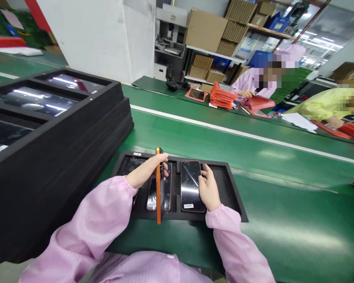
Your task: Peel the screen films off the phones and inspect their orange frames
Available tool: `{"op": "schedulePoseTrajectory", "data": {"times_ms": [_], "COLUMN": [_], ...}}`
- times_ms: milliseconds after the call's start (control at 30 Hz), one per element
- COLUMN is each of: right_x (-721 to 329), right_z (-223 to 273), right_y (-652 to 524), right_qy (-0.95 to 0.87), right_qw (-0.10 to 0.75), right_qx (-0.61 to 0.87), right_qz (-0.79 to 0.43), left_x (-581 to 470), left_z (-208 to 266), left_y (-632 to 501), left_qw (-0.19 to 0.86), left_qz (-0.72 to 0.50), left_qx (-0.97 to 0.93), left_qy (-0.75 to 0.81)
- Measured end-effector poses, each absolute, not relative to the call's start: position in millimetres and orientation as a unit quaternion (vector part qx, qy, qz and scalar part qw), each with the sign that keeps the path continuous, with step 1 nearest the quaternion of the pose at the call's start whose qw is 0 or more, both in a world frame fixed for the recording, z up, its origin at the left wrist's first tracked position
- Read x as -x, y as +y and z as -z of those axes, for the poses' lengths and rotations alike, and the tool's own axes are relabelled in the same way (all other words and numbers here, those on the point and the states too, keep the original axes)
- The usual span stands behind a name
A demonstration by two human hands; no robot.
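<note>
My left hand [149, 169] grips an orange-edged smartphone [158, 196], turned on its edge so that its narrow side faces me. Below it, a black foam tray [238, 204] lies on the green bench. Another smartphone [167, 196] rests in the tray, partly hidden behind the held one, and a further dark phone [134, 161] sits in the left part, mostly covered by my left wrist. My right hand [209, 188] is closed on the right edge of a smartphone [190, 186] with a dark glossy screen and a small white label, over the tray's right part.
Stacked black foam trays [76, 145] with glossy panels rise at the left. Across the green bench [283, 184] runs a white strip [224, 133]. Beyond it are red pouches [221, 95] and two people, one in a pink sleeve [242, 82], one in yellow [315, 104].
</note>
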State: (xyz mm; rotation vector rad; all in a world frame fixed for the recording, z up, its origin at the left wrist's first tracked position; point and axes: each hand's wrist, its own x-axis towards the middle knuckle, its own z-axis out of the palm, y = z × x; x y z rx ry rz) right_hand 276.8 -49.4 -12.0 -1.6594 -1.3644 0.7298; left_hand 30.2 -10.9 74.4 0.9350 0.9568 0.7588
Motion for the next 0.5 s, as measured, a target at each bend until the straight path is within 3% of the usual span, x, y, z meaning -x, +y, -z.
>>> {"op": "schedulePoseTrajectory", "data": {"times_ms": [133,267,400,500], "right_x": [-273,-244,-209,-212], "right_z": [14,-15,-40,-41], "right_y": [-62,-101,-140,-149], "right_qy": [-0.594,-0.66,-0.72,-0.682], "right_qw": [0.392,0.334,0.302,0.345], "right_qx": [0.658,0.639,0.539,0.549], "right_qz": [-0.246,-0.208,-0.317,-0.339], "left_x": [-37,-55,-70,-64], "left_z": [-66,-50,-46,-45], "left_y": [-15,-20,-30,-42], "left_qw": [0.736,0.728,0.68,0.621], "left_qz": [-0.334,-0.318,-0.303,-0.319], "left_qx": [-0.392,-0.408,-0.448,-0.554], "left_qy": [0.44,0.45,0.495,0.454]}}
